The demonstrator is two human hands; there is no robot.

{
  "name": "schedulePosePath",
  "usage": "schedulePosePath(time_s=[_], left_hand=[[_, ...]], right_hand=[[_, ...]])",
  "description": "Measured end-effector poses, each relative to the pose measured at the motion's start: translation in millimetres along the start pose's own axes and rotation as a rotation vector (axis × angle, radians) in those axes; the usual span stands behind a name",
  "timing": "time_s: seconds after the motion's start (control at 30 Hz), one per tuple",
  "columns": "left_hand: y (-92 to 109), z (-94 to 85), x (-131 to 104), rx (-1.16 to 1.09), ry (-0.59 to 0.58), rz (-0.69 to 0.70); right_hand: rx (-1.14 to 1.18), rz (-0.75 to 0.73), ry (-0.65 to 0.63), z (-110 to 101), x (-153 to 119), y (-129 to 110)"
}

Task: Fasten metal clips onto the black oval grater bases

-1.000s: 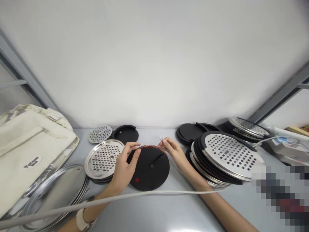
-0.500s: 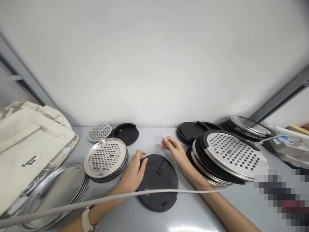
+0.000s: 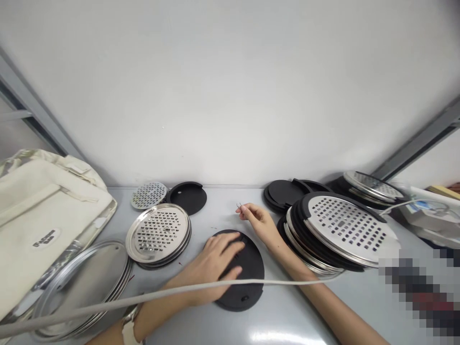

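Note:
My left hand lies over a round black disc, fingers spread, covering its left half and the top of its slot. A small dark stub shows near the disc's lower edge. Pinched between the fingertips of my right hand is a small bent metal wire clip, held just beyond the disc's far edge; its full shape is partly hidden by the fingers.
Perforated metal plates and plain metal discs are stacked at left, beside a cream bag. To the right stands a taller perforated stack. Black discs lie along the wall. A white cable crosses in front.
My left hand has moved right, from the disc's left edge onto its top, and its fingers have spread. The wire clip has turned slightly in my right fingertips.

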State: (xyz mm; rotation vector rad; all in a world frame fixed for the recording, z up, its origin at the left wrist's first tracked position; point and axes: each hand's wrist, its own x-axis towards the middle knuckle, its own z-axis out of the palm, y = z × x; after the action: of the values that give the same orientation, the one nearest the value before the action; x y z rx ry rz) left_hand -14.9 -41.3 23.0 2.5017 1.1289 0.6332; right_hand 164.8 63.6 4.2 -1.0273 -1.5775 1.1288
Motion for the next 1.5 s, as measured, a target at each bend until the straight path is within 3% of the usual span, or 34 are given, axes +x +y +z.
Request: schedulePosePath(time_s=[0.07,0.17,0.43,0.63,0.8,0.9,1.5], left_hand=[[3.9,-3.1,-0.6,0.05,-0.111,0.144],[2.6,-4.2,0.9,0.087,-0.154,0.218],[-19.6,-5.3,8.8,0.197,-0.009,0.208],[-26.4,-4.4,8.7,0.223,0.023,0.1],[-27.8,3.5,8.0,0.085,0.16,-0.137],[-30.2,7.8,7.3,0.057,0.19,-0.21],[-34.9,13.1,5.2,0.165,0.166,-0.173]], right_hand=[[-0.028,-0.01,-0.006,0.4,-0.2,-0.3],[-0.071,-0.026,-0.012,1.3,-0.8,0.8],[-0.21,-0.065,-0.037,2.9,-2.3,9.3],[-0.247,-0.076,-0.111,6.0,-5.0,9.2],[-0.288,-0.079,-0.17,10.1,-8.3,9.9],[-0.311,-0.07,-0.192,11.2,-9.5,10.6],[-0.435,-0.12,-0.282,11.8,-17.3,-8.9]])
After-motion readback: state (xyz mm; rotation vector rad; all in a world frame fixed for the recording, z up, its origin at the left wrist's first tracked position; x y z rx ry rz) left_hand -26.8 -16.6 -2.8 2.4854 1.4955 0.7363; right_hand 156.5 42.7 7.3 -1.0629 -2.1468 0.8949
